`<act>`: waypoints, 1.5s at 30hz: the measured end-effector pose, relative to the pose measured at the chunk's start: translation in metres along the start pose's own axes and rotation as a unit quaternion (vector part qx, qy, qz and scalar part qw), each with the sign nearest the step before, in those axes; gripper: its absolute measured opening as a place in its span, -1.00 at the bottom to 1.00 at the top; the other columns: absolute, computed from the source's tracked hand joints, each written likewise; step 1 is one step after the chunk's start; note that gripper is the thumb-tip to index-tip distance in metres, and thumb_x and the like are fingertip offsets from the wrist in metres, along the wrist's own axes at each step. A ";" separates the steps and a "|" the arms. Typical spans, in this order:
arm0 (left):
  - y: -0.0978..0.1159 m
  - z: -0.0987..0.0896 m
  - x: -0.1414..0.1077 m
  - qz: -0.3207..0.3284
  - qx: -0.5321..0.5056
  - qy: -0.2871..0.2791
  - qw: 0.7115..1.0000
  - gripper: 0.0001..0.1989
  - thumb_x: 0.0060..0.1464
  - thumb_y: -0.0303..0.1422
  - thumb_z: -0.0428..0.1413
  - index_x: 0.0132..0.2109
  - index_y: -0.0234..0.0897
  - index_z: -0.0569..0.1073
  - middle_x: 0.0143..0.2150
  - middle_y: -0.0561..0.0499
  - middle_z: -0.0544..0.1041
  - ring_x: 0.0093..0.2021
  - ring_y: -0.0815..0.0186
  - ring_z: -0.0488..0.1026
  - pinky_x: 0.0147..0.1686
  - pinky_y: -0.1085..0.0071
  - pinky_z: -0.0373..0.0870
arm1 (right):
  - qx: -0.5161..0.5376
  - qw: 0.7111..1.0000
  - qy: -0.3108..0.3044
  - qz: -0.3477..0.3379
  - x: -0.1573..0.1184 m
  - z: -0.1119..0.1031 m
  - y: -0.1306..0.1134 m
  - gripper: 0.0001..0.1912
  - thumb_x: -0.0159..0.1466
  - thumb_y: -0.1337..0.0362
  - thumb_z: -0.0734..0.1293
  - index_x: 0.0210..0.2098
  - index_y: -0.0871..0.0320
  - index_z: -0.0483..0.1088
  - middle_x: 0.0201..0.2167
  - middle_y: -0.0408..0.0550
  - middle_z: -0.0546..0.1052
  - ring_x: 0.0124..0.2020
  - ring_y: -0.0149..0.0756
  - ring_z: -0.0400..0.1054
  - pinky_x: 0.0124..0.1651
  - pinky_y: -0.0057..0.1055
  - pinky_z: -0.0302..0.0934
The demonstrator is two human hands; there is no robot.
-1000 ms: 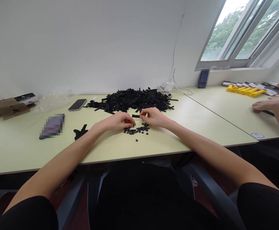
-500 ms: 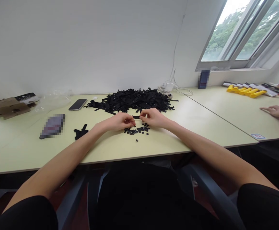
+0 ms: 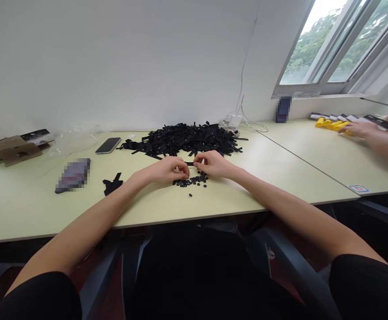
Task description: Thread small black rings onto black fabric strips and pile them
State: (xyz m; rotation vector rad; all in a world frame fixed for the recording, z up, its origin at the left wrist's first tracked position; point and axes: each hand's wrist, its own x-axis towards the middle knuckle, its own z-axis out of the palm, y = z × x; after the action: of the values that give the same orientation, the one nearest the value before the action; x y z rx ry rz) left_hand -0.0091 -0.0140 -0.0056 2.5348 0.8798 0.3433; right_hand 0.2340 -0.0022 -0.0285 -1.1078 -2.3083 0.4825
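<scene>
Here, we are pinching a black strip (image 3: pixel 189 164) in our right hand (image 3: pixel 214 164) at the black discs' (image 3: pixel 197 179) twelve o'clock, seemingly to steady it; our left hand (image 3: pixel 171 169) is curling near their eleven o'clock, its grip too small to tell.

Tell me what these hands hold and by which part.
The right hand pinches a black fabric strip by its right end; whether the left hand holds anything cannot be told.
</scene>
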 end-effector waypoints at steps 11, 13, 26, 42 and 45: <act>-0.007 0.016 0.007 0.010 -0.027 0.176 0.984 -0.78 0.31 -0.19 0.15 -0.17 -0.22 0.61 -0.22 0.00 0.61 -0.30 0.32 0.43 -0.34 0.41 0.30 | 0.073 0.997 -0.028 -0.029 0.000 0.004 -0.002 -0.77 0.34 0.22 0.30 -0.26 0.18 0.59 -0.43 -0.08 0.60 -0.45 -0.35 0.35 -0.33 -0.39 0.13; -0.006 0.016 0.007 0.003 -0.036 0.177 0.984 -0.77 0.29 -0.17 0.17 -0.18 -0.23 0.60 -0.24 0.00 0.61 -0.31 0.33 0.43 -0.35 0.41 0.30 | 0.080 0.996 -0.026 -0.025 0.000 0.004 -0.002 -0.76 0.33 0.22 0.30 -0.27 0.18 0.59 -0.42 -0.08 0.60 -0.44 -0.35 0.35 -0.34 -0.40 0.14; -0.010 0.016 0.008 0.000 -0.035 0.185 0.982 -0.76 0.31 -0.16 0.16 -0.10 -0.21 0.60 -0.17 -0.02 0.62 -0.26 0.30 0.47 -0.30 0.38 0.35 | 0.096 0.993 -0.036 -0.051 0.000 0.003 0.001 -0.78 0.35 0.18 0.32 -0.25 0.18 0.55 -0.41 -0.08 0.57 -0.43 -0.36 0.35 -0.34 -0.40 0.15; -0.012 0.017 0.007 -0.045 -0.093 0.175 0.979 -0.67 0.25 -0.07 0.19 -0.16 -0.26 0.63 -0.19 -0.05 0.63 -0.28 0.29 0.46 -0.31 0.38 0.35 | 0.116 0.991 -0.041 -0.046 -0.001 -0.001 -0.002 -0.74 0.37 0.15 0.33 -0.22 0.19 0.58 -0.42 -0.06 0.60 -0.42 -0.35 0.38 -0.32 -0.39 0.19; -0.009 0.015 0.006 -0.040 -0.101 0.181 0.978 -0.68 0.25 -0.08 0.20 -0.17 -0.26 0.63 -0.21 -0.04 0.63 -0.28 0.30 0.45 -0.31 0.40 0.34 | 0.157 0.986 -0.052 -0.034 -0.001 -0.001 -0.004 -0.74 0.35 0.17 0.32 -0.20 0.22 0.59 -0.38 -0.03 0.63 -0.42 -0.36 0.40 -0.33 -0.40 0.20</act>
State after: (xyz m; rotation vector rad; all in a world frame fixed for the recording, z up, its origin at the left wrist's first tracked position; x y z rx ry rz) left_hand -0.0038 -0.0089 -0.0226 2.2786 1.0168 0.8422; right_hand 0.2327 -0.0056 -0.0260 -0.8653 -2.2490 0.8611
